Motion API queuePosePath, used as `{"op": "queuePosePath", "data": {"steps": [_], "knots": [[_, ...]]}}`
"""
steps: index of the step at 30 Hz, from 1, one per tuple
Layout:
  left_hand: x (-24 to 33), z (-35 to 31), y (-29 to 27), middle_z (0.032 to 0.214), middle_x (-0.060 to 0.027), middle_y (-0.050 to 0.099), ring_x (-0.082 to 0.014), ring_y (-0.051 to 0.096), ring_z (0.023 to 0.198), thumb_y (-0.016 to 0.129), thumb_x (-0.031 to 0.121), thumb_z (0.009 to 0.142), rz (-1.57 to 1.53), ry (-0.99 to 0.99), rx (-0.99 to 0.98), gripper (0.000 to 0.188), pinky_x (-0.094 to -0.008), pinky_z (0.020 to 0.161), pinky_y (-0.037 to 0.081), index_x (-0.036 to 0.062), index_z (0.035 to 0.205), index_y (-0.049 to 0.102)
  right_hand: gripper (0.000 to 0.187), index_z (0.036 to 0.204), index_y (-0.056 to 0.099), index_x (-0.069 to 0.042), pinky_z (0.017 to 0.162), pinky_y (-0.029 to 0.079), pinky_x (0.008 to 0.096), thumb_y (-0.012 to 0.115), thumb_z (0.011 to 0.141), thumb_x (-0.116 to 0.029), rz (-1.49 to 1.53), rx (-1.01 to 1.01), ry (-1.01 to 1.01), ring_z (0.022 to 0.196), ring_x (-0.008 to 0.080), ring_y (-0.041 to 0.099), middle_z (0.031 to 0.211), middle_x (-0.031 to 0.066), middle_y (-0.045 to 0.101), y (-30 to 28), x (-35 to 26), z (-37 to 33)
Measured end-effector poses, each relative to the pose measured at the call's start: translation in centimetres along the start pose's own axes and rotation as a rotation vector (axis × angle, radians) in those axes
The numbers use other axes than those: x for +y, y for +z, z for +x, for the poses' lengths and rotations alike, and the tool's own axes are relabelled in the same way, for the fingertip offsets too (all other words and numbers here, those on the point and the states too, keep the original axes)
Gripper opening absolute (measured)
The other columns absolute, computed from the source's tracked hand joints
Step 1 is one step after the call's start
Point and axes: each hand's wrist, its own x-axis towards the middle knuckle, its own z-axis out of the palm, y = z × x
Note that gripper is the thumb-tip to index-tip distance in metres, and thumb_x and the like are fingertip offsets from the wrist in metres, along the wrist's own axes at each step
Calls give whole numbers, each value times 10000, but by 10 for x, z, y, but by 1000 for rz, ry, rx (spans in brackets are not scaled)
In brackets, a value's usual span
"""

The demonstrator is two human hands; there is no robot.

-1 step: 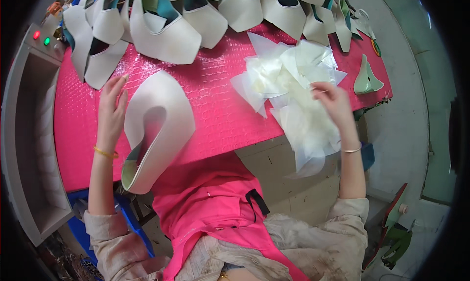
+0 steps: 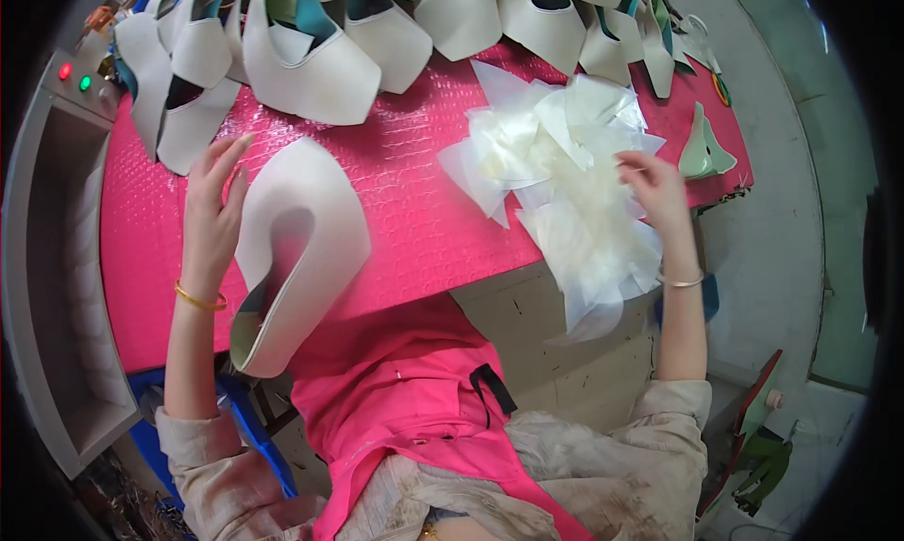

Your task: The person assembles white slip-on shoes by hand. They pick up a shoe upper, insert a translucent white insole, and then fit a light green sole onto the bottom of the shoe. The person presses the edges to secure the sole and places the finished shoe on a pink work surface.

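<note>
A white shoe upper [image 2: 325, 230], curved into a loop with a pale green lining at its lower end, lies on the pink tabletop [image 2: 424, 221] at its near left, overhanging the front edge. Just left of it is my left hand [image 2: 215, 197], raised with fingers apart and holding nothing. To the right lies a loose heap of translucent whitish sheets [image 2: 584, 221], some drooping over the table's front edge. My right hand [image 2: 654, 188] hovers at the heap's right side, fingers bent and their tips apart. Nothing shows between them.
Several white shoe uppers [image 2: 306, 75] with teal linings line the far side. A pale green curved piece [image 2: 704, 150] and scissors with coloured handles [image 2: 721, 89] lie at the right. A grey cabinet [image 2: 47, 258] with lit buttons borders the left.
My right hand has moved a little to the right, away from the middle of the sheets. My left hand keeps its pose beside the shoe upper. The whole view has shifted slightly.
</note>
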Motion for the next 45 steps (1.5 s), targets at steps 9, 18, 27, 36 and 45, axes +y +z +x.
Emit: {"op": "queuePosePath", "data": {"steps": [9,18,27,36,45], "knots": [[176,64,137,926,-139,575,-290,526,937,579,120,746,-22,600,-705,220,-384,840,427,14,938,597,160,913,626,41,656,462,228,590,771,-25,-200,-69,-151,706,104,583,794,61,641,-22,16,51],[192,23,198,1227,-109,470,-279,400,1186,612,129,742,-26,716,-719,388,-367,977,349,73,1117,530,160,900,624,43,635,466,244,592,766,-38,-146,-45,-36,674,122,592,784,91,649,-46,56,28],[200,25,206,1000,-29,522,-203,472,997,608,170,741,-44,662,-671,207,-346,813,406,97,934,622,175,951,619,27,658,448,215,579,802,-57,3,-32,-70,721,82,573,815,40,637,-52,58,33],[216,39,216,1038,-87,527,-246,492,1006,594,104,728,19,409,-592,226,-365,810,422,85,953,607,239,931,552,-38,731,471,328,630,706,-58,-549,-95,-537,819,231,585,838,87,596,5,45,94],[216,56,232,1132,-163,516,-310,469,1090,612,122,739,-3,293,-575,332,-362,914,400,23,1051,558,222,817,536,-24,706,452,355,668,648,-78,-608,-330,-327,807,279,587,825,130,595,5,46,120]]}}
